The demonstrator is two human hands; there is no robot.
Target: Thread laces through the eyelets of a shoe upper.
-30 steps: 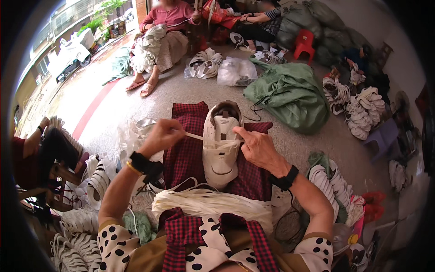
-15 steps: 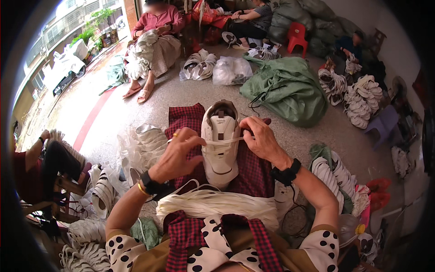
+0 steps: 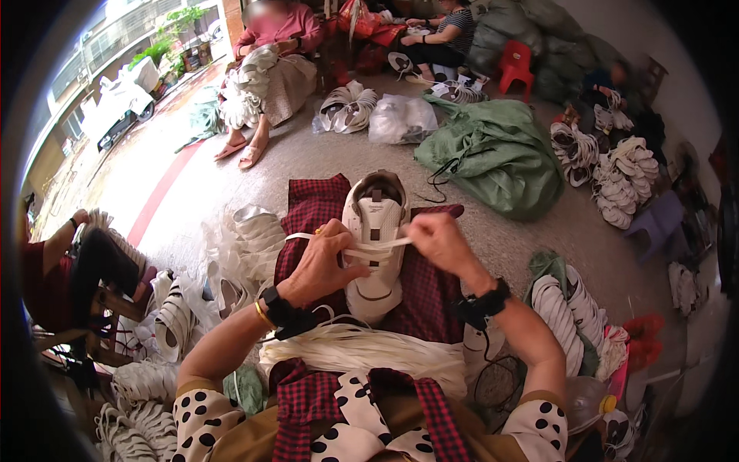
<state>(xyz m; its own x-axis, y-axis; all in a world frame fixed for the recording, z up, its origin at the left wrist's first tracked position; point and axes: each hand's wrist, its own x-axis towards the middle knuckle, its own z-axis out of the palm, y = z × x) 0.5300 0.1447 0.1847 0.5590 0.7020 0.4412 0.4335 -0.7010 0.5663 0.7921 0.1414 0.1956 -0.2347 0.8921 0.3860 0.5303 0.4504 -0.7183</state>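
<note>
- Shoe: off-white with brown collar lining, centre of view, lying on plaid cloth; toe toward the wearer, opening away.
- Lace: flat, pale, running across the upper between the two hands; one length shows left of the left hand.
- Right hand: at the shoe's right edge, slightly blurred; fingers bent and pinching the lace.
- Left hand: at the shoe's left edge, fingers curled beside the lace, thumb extended over the upper. Whether they grip the lace, cannot tell.
- Wrists: dark band on each; yellow bracelet on the left.
- Bundle of pale strands: lies crosswise between the shoe's toe and the wearer's body.
- Green sack: on the floor, beyond the shoe and to its right; red stool farther back.
- Clear bag: on the floor, left of the sack.
- Co-worker in pink top: seated upper left, pale pieces in lap.
</note>
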